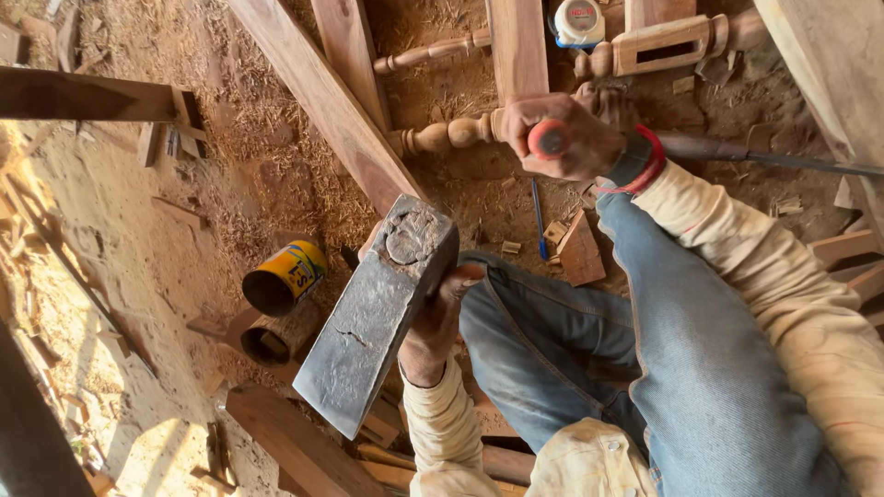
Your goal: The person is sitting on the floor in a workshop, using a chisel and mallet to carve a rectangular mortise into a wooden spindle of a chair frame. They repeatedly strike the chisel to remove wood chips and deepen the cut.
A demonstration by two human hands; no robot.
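Note:
My left hand [433, 327] grips a heavy iron axe-hammer head [373, 317], raised above my knee with its blunt round face toward the workpiece. My right hand [566, 138] is closed in a fist around a tool with a red butt end [550, 138], most likely a chisel; its blade is hidden by the hand. That fist rests against a turned wooden spindle [442, 136] lying on the sawdust floor. A dark band and a red bangle [645, 161] circle the right wrist. My jeans-clad legs [645, 350] fill the lower right.
Long planks [322, 101] cross the floor above the hammer. A second turned piece with a mortise slot [663, 44] and a tape measure [580, 20] lie at the top. A yellow can [285, 276], a rusty tin [276, 339], a blue pen [539, 216] and wood offcuts [580, 250] lie about.

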